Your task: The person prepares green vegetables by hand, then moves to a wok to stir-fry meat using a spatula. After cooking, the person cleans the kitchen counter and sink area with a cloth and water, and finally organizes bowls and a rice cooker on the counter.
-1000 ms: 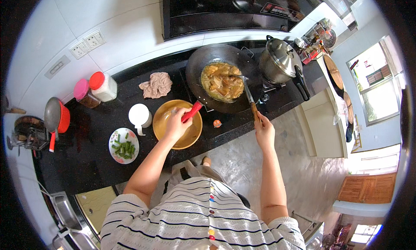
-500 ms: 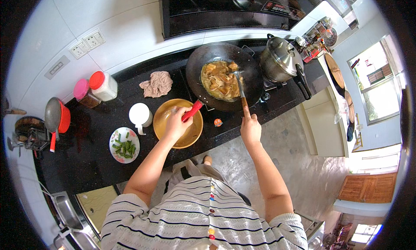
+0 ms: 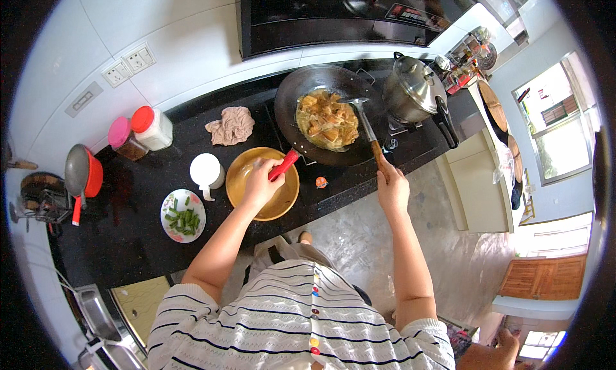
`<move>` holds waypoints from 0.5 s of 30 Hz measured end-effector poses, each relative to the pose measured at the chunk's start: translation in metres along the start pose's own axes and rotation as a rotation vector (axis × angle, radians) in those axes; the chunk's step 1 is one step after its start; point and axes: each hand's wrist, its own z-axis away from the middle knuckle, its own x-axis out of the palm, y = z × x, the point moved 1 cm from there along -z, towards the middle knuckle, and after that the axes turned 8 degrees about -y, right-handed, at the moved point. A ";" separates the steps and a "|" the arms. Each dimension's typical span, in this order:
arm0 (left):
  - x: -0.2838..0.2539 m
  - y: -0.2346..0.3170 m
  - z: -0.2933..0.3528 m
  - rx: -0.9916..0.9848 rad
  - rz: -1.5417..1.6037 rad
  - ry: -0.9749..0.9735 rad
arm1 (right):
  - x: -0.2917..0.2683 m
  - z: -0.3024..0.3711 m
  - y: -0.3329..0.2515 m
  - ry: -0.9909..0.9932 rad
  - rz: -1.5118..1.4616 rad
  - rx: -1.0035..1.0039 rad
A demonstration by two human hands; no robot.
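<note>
Dead centre of the dial, the wok (image 3: 307, 80), food (image 3: 327, 121) inside, spatula (image 3: 367, 129) angling in from between four and five! Pot (image 3: 414, 84) between two and three, cloth (image 3: 230, 126) at nine, bowl (image 3: 242, 171) between seven and eight, cup (image 3: 206, 170) and plate (image 3: 197, 203) around eight, greens (image 3: 185, 221) on the plate!

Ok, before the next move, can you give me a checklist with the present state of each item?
1. Left hand around the red handle of the dark, round metal wok: ok.
2. Right hand gripping the wooden-handled metal spatula: ok.
3. Brown, saucy food inside the wok: ok.
4. Left hand clear of the yellow-brown round bowl below: cannot tell; they overlap from above.
5. Flame under the wok: cannot tell; hidden.
</note>
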 end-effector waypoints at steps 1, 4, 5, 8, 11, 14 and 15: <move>0.001 -0.003 0.000 -0.006 -0.003 0.005 | -0.005 0.004 0.001 0.029 0.048 -0.007; 0.001 -0.003 0.000 0.016 -0.007 0.020 | -0.013 0.013 0.004 0.025 0.134 -0.008; 0.001 -0.003 0.000 0.028 -0.008 0.027 | -0.014 0.014 0.002 -0.024 0.150 0.062; 0.002 -0.002 -0.001 0.015 -0.012 0.021 | -0.002 0.014 0.008 -0.054 0.174 0.054; 0.003 0.002 -0.002 0.014 -0.008 0.007 | 0.025 0.009 0.019 -0.031 0.233 -0.031; 0.002 0.007 -0.001 -0.007 -0.015 -0.006 | 0.042 0.006 0.030 -0.005 0.111 -0.053; 0.000 0.006 0.000 -0.019 -0.017 -0.006 | 0.044 0.004 0.025 0.006 0.051 -0.071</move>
